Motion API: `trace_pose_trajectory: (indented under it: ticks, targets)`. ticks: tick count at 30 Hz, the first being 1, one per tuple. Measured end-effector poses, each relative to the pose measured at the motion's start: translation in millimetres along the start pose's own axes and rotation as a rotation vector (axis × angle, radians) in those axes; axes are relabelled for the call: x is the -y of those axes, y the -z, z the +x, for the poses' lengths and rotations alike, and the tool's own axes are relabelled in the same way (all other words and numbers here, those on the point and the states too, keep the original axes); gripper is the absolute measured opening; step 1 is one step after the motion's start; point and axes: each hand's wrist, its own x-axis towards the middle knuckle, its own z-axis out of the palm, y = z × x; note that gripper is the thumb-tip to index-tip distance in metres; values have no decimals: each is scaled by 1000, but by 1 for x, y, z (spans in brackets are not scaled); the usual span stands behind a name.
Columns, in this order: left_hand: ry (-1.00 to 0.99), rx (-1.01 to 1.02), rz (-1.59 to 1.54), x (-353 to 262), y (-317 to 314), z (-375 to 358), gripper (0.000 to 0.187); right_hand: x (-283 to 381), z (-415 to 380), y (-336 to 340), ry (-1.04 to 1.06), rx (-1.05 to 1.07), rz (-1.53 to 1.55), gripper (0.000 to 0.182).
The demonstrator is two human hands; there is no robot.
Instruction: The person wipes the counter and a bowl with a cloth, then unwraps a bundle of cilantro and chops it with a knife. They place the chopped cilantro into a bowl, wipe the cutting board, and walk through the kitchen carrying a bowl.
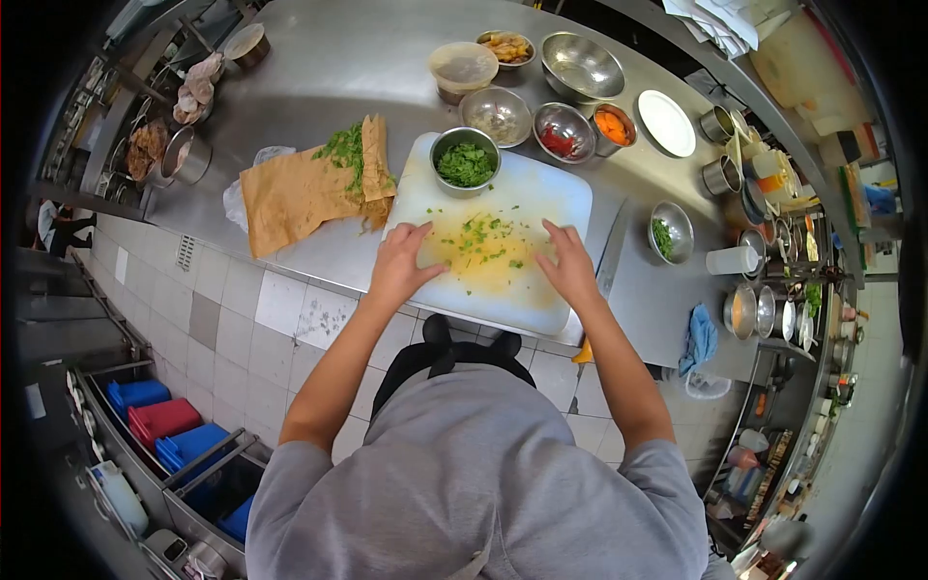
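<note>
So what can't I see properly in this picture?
All in the head view:
- The bottom of the pot: chopped greens cover it.
- Part of the knife: the right forearm hides it.
- Any words on the papers: too small, and the top edge cuts them off.

Around chopped herbs [486, 248] on a white cutting board [546, 188], the left hand [399, 259] is at 9 o'clock, the right hand [570, 266] at 3, and a leaf-filled steel container [464, 192] near 12.
</note>
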Motion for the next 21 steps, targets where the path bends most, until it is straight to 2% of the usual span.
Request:
trace_pose_trajectory:
  ticks: [1, 2, 4, 5, 8, 11, 14, 15, 17, 18, 20, 21]
  targets:
    - [74, 108, 64, 1, 4, -5, 65, 4, -10, 3, -154, 75, 2, 57]
    - [143, 215, 128, 1, 5, -7, 67, -1, -16, -8, -130, 85, -19, 59]
    - [72, 220, 85, 2, -8, -6, 61, -6, -20, -36, -86, 101, -67, 63]
    - [36, 222, 64, 3, -17, -5, 58, -3, -17, -45, -87, 98, -26, 54]
    - [34, 251, -60, 13, -54, 19, 47, -7, 14, -78, 4, 81, 36, 44]
    - [-20, 254, -326, 4, -60, 34, 39, 15, 23, -73, 51, 24, 433, 37]
    - [-92, 72, -243, 6, -35, 34, 51, -4, 14, -52, -59, -131, 356, 43]
    - [-33, 132, -145, 5, -26, 32, 56, 1, 7, -37, -127, -88, 152, 50]
    - [84, 251, 53, 2, -14, 29, 66, -18, 1, -58, -35, -140, -9, 53]
    - [71, 279, 73, 1, -15, 30, 72, -14, 2, -59, 13, -169, -91, 55]
    - [39, 333, 115, -1, -25, 39, 82, -2, 10, -70, 64, -84, -35, 56]
    - [15, 318, 96, -2, -32, 44, 81, 10, 12, -76, 86, -39, -4, 57]
